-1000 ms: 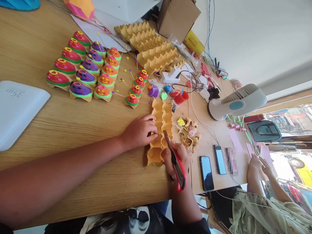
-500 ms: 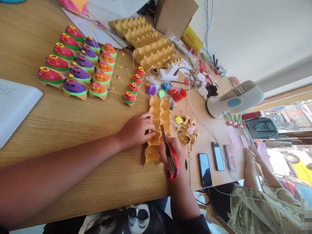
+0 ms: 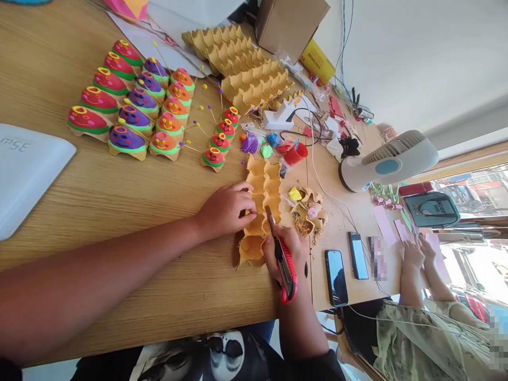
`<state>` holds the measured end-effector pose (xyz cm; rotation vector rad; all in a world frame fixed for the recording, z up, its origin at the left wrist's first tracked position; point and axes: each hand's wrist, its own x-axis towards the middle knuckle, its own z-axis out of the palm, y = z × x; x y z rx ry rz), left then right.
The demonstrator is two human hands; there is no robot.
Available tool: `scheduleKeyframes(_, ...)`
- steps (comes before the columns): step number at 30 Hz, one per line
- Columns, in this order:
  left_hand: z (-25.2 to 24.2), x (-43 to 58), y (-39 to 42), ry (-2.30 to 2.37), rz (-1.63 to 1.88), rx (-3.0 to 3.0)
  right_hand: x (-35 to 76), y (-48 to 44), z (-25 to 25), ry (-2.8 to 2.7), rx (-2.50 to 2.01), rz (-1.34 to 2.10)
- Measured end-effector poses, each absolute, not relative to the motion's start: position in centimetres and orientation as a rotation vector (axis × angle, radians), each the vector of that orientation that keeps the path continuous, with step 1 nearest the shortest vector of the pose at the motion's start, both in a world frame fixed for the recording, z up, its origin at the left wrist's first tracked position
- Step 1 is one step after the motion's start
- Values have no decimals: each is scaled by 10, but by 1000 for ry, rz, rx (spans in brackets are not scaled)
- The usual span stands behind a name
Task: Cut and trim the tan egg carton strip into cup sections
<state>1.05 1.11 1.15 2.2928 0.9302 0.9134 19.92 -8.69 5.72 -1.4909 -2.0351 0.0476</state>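
Note:
A two-row piece of yellow-brown egg carton lies on the wooden table in front of me. My left hand grips its left edge, fingers curled over the rim. In my right hand is a red utility knife with its blade out. The blade tip rests on or just above the ridge between the two rows; actual contact is hard to make out. Past the carton's far end lie lumps of purple clay and green clay, near a red cup.
Painted egg-carton figures stand in rows at the left, with uncut cartons behind. To the right are a carton scrap holder, two phones, a white fan and a co-worker's hands.
The knife has tilted slightly and its tip has come a little nearer along the carton. My left hand keeps its hold. The whole view has shifted slightly.

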Motion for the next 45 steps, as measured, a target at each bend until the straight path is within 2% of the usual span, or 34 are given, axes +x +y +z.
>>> scheduleKeyframes(13, 10, 10, 11, 918, 907, 2264, 199, -82, 51, -1934, -1549, 159)
scheduleKeyframes(45, 5, 9, 11, 898, 920, 2250, 205, -80, 45, -2045, -1525, 103)
